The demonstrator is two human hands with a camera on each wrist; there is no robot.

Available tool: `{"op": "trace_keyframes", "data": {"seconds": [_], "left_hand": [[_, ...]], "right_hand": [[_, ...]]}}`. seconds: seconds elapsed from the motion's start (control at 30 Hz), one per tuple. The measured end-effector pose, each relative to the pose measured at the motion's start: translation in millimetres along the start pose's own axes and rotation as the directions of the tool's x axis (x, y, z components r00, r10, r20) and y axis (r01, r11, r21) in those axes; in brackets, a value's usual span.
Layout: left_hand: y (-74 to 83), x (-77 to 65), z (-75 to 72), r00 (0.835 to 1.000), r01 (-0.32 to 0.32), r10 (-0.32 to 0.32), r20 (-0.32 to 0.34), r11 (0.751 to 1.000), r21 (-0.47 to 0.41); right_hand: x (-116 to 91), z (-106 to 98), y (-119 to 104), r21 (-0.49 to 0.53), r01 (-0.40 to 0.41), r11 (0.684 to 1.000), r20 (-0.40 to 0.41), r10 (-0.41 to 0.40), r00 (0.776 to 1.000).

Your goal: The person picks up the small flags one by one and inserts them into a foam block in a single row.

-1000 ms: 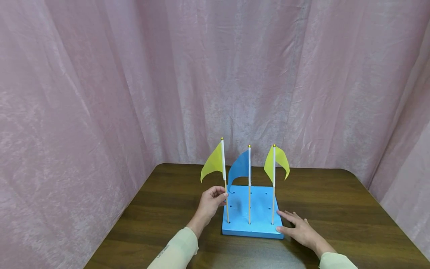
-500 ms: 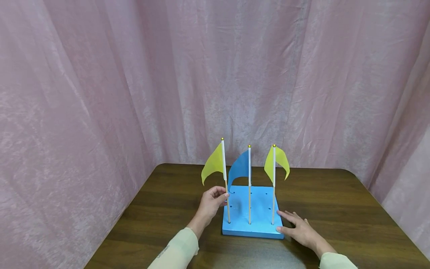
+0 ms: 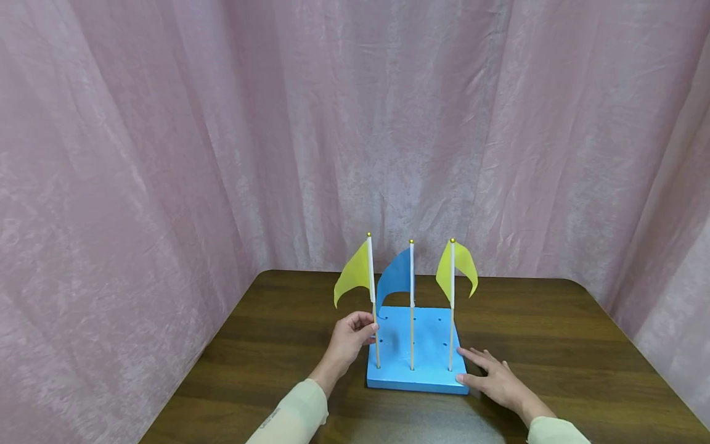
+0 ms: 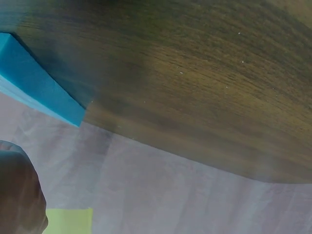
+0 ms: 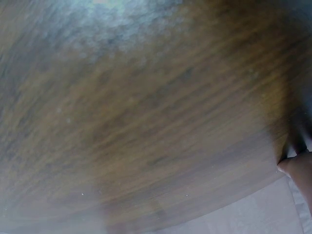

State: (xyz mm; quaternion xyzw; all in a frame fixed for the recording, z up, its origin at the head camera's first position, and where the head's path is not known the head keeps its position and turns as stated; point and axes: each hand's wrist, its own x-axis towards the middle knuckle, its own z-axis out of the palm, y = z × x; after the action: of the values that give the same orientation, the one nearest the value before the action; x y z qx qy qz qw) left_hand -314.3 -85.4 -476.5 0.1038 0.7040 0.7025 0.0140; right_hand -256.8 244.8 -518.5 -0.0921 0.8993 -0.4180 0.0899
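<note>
Between thumb and fingers, my left hand [image 3: 349,336] pinches the wooden stick of a yellow flag [image 3: 355,271]. That stick leans slightly left, its lower end at the front-left hole of a light-blue pegboard [image 3: 427,330]. In the front-middle hole stands a blue flag [image 3: 396,277], upright. Another yellow flag [image 3: 445,271] stands at the front right. My right hand [image 3: 496,377] rests with fingers spread against the board's right edge, thumb on its front-right corner. The left wrist view catches a board corner [image 4: 41,85] and part of the hand [image 4: 19,192].
A dark wooden table [image 3: 266,345] lies under the board. Several small holes show in the board's middle and back. Pink curtains [image 3: 355,123] hang behind the table and along both sides.
The left yellow flag has gone down a little and shifted slightly right, with my left hand lowering along with it. My right hand and the other two flags stay put.
</note>
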Motion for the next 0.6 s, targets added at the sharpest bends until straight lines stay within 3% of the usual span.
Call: {"op": "trace_keyframes", "data": {"seconds": [0.6], "left_hand": [[-3.0, -3.6, 0.7, 0.999, 0.007, -0.007, 0.045, 1.000, 0.000]], "right_hand": [[0.0, -0.1, -0.3, 0.001, 0.001, 1.000, -0.002, -0.001, 1.000]]}}
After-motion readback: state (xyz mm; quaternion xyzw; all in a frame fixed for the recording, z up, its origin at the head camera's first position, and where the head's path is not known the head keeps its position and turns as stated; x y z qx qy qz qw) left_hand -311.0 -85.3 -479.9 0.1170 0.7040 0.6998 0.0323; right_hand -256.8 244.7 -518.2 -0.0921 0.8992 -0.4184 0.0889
